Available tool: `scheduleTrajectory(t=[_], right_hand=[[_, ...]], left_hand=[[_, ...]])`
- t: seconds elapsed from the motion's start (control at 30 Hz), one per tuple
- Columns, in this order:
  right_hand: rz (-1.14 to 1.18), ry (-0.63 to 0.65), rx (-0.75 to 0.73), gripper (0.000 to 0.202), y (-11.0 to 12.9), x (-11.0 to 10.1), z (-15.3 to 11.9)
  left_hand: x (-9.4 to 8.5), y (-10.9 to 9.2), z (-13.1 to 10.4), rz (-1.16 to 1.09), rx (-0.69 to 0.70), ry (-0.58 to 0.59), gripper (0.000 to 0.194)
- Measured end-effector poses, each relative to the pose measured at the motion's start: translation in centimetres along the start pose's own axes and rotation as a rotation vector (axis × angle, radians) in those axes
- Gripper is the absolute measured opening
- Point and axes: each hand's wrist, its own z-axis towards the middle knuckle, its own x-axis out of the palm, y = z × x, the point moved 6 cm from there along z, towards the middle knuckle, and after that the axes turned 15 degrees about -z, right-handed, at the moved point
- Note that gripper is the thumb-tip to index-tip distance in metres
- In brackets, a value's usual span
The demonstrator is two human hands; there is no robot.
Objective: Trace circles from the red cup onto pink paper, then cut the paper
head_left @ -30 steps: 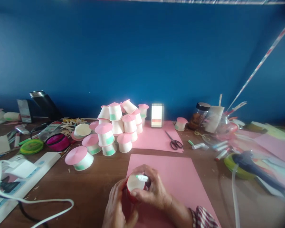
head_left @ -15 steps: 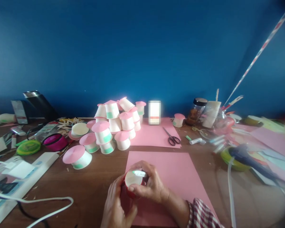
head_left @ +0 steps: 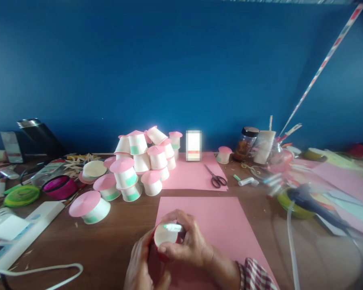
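Note:
Between my hands is a small red paper cup (head_left: pixel 166 238), tipped so its white inside faces me. My left hand (head_left: pixel 140 257) wraps around its left side. A white marker (head_left: pixel 174 228) with a green tip lies in the bent fingers of my right hand (head_left: pixel 193 241), across the cup's mouth. My right thumb presses on the cup's near rim, and the fingers curl around the far side. Beneath both hands lies a pink paper sheet (head_left: pixel 220 225). Beyond, to the left, stands a pile of white paper cups (head_left: pixel 159 158) with pink paper discs on top and green patches.
Black-handled scissors (head_left: pixel 216 178) lie on another pink sheet. A glue gun (head_left: pixel 316 205) rests on a tape roll at the right. A power strip (head_left: pixel 45 219) with a white cable (head_left: pixel 60 268) is at the left. Behind are a lidded jar (head_left: pixel 245 145) and stacked cups (head_left: pixel 264 147).
The view has shifted slightly, so most things sit a little lower and further left. My hands keep their hold on the red cup and marker.

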Motion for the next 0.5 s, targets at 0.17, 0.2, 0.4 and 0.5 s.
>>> scheduleTrajectory(t=[0.17, 0.2, 0.4, 0.5], right_hand=[[-0.014, 0.0, -0.012, 0.051, 0.41, -0.36, 0.11], [-0.015, -0.004, -0.014, 0.051, 0.43, -0.39, 0.11], [-0.006, -0.009, -0.019, 0.052, 0.37, -0.29, 0.04], [-0.009, -0.005, -0.021, 0.049, 0.42, -0.27, 0.02]], left_hand=[[0.0, 0.33, -0.02, 0.023, 0.006, 0.018, 0.051], [0.01, 0.39, -0.03, 0.021, 0.014, 0.017, 0.051], [0.06, 0.78, -0.1, 0.022, -0.005, 0.01, 0.052], [0.06, 0.73, -0.09, 0.018, -0.001, 0.008, 0.053]])
